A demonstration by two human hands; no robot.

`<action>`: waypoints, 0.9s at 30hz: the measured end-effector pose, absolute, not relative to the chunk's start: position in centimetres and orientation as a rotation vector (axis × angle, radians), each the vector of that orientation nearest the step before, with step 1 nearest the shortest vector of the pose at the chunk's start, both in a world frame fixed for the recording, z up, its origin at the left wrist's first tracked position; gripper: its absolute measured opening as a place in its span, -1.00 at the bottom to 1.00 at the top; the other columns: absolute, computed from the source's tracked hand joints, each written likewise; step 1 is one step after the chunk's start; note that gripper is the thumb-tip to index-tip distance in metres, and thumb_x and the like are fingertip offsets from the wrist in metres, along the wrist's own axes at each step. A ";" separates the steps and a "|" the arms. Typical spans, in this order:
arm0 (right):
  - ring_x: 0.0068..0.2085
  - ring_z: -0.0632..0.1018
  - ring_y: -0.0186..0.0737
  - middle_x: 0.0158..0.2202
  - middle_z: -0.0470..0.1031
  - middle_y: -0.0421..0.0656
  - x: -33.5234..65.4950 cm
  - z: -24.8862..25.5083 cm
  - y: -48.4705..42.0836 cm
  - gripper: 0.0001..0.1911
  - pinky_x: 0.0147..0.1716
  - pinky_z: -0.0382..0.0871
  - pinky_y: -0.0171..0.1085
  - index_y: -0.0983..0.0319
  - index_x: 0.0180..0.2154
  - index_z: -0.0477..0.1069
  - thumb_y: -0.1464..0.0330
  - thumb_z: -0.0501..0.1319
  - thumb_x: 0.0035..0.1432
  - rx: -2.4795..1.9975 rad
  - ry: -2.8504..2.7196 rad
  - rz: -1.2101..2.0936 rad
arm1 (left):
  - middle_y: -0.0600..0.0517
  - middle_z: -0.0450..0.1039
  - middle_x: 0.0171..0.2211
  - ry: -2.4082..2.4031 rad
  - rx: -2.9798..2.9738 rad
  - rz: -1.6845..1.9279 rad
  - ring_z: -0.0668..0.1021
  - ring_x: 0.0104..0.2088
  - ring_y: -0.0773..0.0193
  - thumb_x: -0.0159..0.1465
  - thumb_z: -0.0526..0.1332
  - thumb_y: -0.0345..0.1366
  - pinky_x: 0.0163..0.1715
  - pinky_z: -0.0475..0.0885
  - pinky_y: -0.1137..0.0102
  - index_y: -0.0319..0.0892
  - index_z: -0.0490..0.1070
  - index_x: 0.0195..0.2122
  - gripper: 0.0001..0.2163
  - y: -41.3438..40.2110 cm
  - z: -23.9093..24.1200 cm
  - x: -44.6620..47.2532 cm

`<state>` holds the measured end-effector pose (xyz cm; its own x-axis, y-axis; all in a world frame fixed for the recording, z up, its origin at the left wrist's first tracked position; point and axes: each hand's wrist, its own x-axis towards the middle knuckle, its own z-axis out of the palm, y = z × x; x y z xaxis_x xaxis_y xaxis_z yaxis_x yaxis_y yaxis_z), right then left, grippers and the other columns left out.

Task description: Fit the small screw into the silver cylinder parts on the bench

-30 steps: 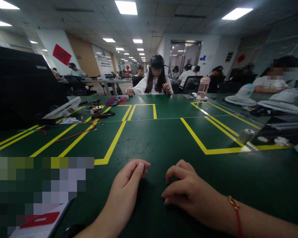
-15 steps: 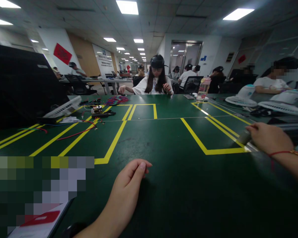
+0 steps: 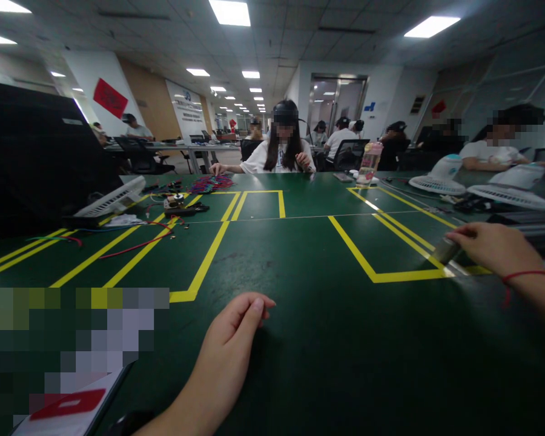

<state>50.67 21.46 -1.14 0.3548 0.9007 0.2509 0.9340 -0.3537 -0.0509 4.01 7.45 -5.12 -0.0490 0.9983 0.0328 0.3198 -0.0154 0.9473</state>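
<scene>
My left hand (image 3: 234,336) rests on the green table (image 3: 300,303) near the front edge, fingers loosely curled together, with nothing visible in it. My right hand (image 3: 490,248) is stretched out to the right and its fingers are closed round a small grey cylinder (image 3: 445,249) that stands on the yellow tape line (image 3: 409,275). A red cord bracelet sits on that wrist.
A white-and-red card (image 3: 72,409) lies at the front left. A black screen (image 3: 36,157), a white fan (image 3: 113,200) and loose wires (image 3: 136,242) are at the left. Two white fans (image 3: 440,178) lie at the right. A person (image 3: 281,151) sits opposite beside coloured wires (image 3: 211,183).
My right hand left the spot beside my left hand, reached far to the right and closed on the grey cylinder. My left hand stayed put.
</scene>
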 end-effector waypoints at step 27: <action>-0.22 0.47 -0.12 -0.14 0.37 0.14 46.5 -5.7 18.6 -0.44 -0.29 0.31 -0.22 0.33 -0.09 0.26 0.04 0.19 0.00 -2.042 -1.375 -0.238 | 0.06 0.43 -0.43 1.449 1.401 1.176 0.46 -0.33 0.22 0.27 0.05 -0.14 -0.30 0.32 0.40 -0.13 0.47 -0.34 -0.75 7.6 -5.7 3.6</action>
<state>46.52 18.62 -5.66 0.4319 0.7599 0.4859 0.8788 -0.2334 -0.4162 3.65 7.64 -5.72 -0.0817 0.9947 0.0624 0.2660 -0.0385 0.9632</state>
